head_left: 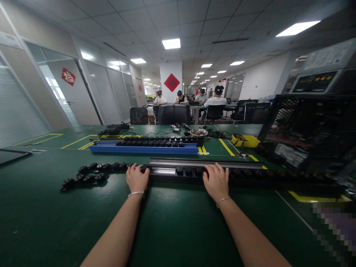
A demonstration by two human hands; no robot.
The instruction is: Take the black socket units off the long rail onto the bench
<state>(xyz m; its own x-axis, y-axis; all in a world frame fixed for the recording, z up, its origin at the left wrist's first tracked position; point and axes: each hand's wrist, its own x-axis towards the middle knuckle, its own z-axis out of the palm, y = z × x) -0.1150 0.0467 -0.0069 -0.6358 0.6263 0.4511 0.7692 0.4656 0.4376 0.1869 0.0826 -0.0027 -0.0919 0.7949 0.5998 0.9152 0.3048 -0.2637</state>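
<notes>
The black rail (178, 179) lay on the bench (167, 230) at twelve o'clock from the wearer, its long axis running crosswise from nine o'clock to slightly past three. Its open side faced up: a bare silvery stretch (164, 171) showed between the hands, followed towards three o'clock by a row of round black modules (188, 171). The far right end was blurred.

The left hand (137, 178) sat over the rail's left end, fingers bent and half open, touching a dark piece there. The right hand (217, 181) arched over the module row, its fingers also bent and half open. Whether either hand pinched or merely pressed could not be told.

Just beyond the rail, towards twelve, a grey metal strip (200, 163) ran almost parallel to it. At ten o'clock lay two lines of loose black parts (85, 180), the longer reaching up to the left hand.

Farther out at twelve, a blue rail (144, 149) with black modules on top ran on the same crosswise axis. Beyond it, towards one o'clock, stood a metal bowl (198, 132), then a yellow tray (249, 141). An open computer case (303, 129) stood at two o'clock. In the distance, people (218, 100) sat at tables.
</notes>
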